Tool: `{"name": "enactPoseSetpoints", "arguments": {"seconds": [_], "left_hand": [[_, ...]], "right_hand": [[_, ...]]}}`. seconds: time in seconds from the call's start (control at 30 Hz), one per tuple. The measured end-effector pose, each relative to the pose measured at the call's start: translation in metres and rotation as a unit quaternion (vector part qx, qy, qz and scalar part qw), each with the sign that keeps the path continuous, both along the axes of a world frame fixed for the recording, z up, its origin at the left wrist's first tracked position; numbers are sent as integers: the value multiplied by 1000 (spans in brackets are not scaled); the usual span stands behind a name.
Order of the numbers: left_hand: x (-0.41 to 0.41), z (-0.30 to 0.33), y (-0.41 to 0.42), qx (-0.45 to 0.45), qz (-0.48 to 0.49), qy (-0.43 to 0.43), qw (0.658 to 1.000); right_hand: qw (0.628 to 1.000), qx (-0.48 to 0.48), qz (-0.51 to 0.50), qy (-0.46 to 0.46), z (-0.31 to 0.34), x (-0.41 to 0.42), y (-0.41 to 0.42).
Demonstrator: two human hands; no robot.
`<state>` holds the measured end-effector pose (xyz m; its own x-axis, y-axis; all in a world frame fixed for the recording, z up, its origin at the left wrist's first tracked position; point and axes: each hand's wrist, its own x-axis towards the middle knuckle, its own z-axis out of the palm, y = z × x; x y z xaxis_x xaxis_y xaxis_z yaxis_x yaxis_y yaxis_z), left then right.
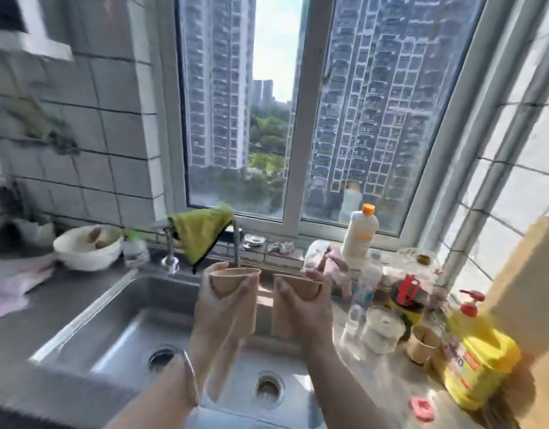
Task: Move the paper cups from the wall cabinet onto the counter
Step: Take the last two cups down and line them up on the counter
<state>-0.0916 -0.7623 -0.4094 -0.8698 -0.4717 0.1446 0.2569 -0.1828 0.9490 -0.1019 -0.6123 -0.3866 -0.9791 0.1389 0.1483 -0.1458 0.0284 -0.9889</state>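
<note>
**Two cups held over the sink, counter crowded at right**

The steel sink [118, 323] lies directly below. The left hand [226, 305] grasps one paper cup [233, 281]; the right hand [304, 308] grasps another [298, 286]. Both should travel upright and level. Bare counter [387, 385] remains before the yellow jug [480, 363], beside a landed cup [423, 343].

The sink [118, 308] is brushed steel, smooth and softly shining; the tap [169, 243] is bright chrome; the cloth [200, 232] over it is green, matt, fuzzy fabric. The two cups [233, 281] are brown matt paper; the bangle [191, 377] is polished metal; the jug [480, 363] is glossy yellow plastic; the wall [90, 134] is glazed tile.
</note>
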Motion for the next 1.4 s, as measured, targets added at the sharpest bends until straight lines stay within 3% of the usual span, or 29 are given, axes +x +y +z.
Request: {"name": "enactPoseSetpoints", "arguments": {"seconds": [0.17, 0.43, 0.87, 1.4], "left_hand": [[66, -13, -86, -33, 198, -62, 978], [182, -31, -231, -3, 374, -98, 922], [310, -38, -446, 15, 511, -115, 852], [315, -96, -672, 82, 595, -136, 788]], "right_hand": [[985, 23, 162, -51, -24, 10, -110], [930, 50, 350, -96, -48, 89, -293], [869, 77, 482, -78, -61, 199, -546], [786, 188, 582, -93, -116, 190, -814]]}}
